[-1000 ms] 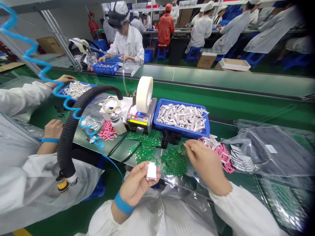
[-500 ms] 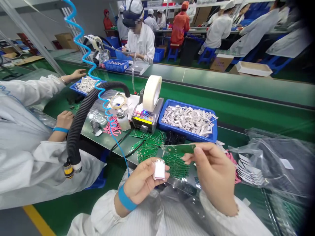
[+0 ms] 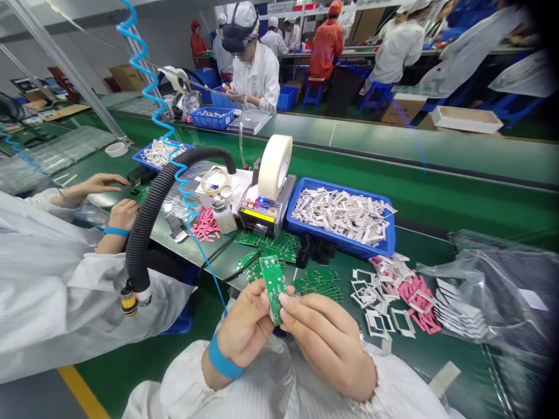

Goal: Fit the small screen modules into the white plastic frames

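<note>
Both of my hands have come together, and the white piece from my left hand is gone from view. Now one green circuit board [image 3: 273, 289] stands between my left hand [image 3: 244, 329] and right hand [image 3: 325, 349]. Both grips are pressed closed, pinching its lower end between thumb and fingertips. Its long axis runs away from me, with the far end leaning slightly left. It is a narrow board with gold pads and small parts on its face, and it is held in the air just toward me from the near left corner of the blue tray [image 3: 340, 250].

That tray is one of three in view, heaped with white frames [image 3: 340, 215] too many to count. Toward me from the tray, more white frames and pink strips [image 3: 414, 297] lie loose on the green counter [image 3: 437, 378], and loose green boards [image 3: 317, 285] lie at its near left corner. Left of the tray stand one tape dispenser [image 3: 262, 215] with one roll of white tape [image 3: 275, 167] and one bottle [image 3: 223, 215]. Farther left, a co-worker's two hands [image 3: 105, 195] rest beside a black corrugated hose [image 3: 174, 192]. Right of the tray lies a clear plastic bag [image 3: 493, 285].
</note>
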Demonstrator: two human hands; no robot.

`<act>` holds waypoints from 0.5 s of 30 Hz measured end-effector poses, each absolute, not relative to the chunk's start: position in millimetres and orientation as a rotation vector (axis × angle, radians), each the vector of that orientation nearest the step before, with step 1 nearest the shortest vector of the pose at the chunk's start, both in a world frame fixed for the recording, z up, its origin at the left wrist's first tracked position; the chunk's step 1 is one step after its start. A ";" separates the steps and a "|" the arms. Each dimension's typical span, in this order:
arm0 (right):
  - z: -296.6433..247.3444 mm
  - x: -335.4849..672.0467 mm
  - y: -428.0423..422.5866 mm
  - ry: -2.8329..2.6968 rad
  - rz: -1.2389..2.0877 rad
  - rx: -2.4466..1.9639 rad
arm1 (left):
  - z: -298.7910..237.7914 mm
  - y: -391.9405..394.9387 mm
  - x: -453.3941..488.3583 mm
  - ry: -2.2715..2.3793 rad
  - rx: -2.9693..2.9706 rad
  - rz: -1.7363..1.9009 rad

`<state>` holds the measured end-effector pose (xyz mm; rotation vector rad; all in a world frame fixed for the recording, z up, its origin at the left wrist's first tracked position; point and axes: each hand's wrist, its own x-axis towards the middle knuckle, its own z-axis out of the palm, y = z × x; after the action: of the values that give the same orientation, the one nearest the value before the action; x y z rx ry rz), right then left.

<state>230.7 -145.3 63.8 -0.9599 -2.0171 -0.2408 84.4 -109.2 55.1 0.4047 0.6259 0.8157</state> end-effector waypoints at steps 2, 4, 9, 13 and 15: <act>65.4 233.3 -141.6 -2.040 -0.199 -0.935 | 53.4 -108.1 83.4 0.623 0.400 0.828; 67.7 237.8 -137.6 -2.044 -0.073 -0.960 | 50.3 -106.8 83.7 0.611 0.417 0.835; 75.9 244.0 -136.1 -1.867 0.256 -1.283 | 45.4 -104.9 96.8 0.575 0.486 0.835; 81.8 256.9 -137.4 -1.924 0.210 -1.379 | 49.5 -103.4 113.2 0.561 0.498 0.827; 86.7 282.8 -128.3 -1.928 0.145 -1.501 | 51.1 -102.1 116.5 0.575 0.498 0.804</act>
<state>282.8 -128.3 86.7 -1.5006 -1.9284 0.1452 116.5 -102.1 51.1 0.4985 0.5750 0.8042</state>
